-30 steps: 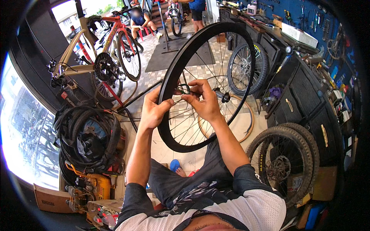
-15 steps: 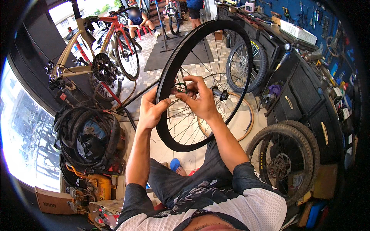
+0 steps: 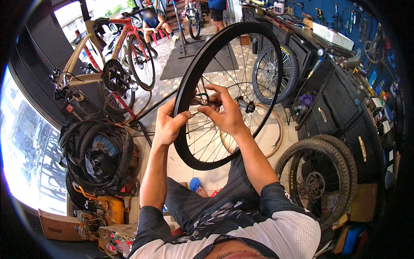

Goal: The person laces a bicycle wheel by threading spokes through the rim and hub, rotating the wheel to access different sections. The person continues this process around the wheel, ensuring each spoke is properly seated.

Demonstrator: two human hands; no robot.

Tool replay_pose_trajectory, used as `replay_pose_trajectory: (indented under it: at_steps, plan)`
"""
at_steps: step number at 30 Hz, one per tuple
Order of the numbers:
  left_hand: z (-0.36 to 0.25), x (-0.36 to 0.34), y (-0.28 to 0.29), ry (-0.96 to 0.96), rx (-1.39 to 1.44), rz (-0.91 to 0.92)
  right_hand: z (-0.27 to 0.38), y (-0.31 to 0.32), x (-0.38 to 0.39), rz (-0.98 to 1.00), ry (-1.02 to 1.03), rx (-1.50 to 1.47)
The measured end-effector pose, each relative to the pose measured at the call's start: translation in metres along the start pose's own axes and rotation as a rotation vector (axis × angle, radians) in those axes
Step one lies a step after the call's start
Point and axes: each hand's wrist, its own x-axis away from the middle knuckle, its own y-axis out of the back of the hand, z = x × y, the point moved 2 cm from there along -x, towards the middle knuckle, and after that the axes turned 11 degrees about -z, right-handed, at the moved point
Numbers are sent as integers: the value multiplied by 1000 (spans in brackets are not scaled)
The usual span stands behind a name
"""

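Observation:
A black spoked wheel rim (image 3: 195, 65) with no tyre is held upright in front of me, slightly tilted, its hub (image 3: 249, 106) right of centre. My left hand (image 3: 171, 121) is closed around the rim's left side, thumb across it. My right hand (image 3: 223, 113) is closed on a small dark-green tool (image 3: 202, 97), apparently a spoke wrench, among the spokes just inside the rim beside my left fingers. The fingers partly hide the tool and what it touches. My legs in dark trousers are below the wheel.
Bikes (image 3: 124, 69) stand at left, above coiled tyres (image 3: 75, 159) and a yellow compressor (image 3: 113, 209). Two wheels (image 3: 335, 159) lean at lower right beside black cabinets (image 3: 327, 116); another (image 3: 286, 80) stands behind. A seated person (image 3: 152, 26) and a standing person (image 3: 217, 13) are at the back.
The whole view has shifted slightly, with the wheel and both hands a little higher and further left. My right index finger has moved slightly. Both holds stay the same.

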Motion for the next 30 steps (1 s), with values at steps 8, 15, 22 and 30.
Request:
replay_pose_trajectory:
  at_steps: [8,15,22,30]
  plan:
    - [2,-1,-4,-49,29,28,8,-3,-8,-128,-31,-49]
    - [3,2,0,-53,-16,16,14,6,-13,-34,144,91]
    - [-1,1,-4,-57,-12,-4,26,15,-17,19,180,297]
    - [-10,15,-9,47,126,-12,38,32,-25,-146,488,636]
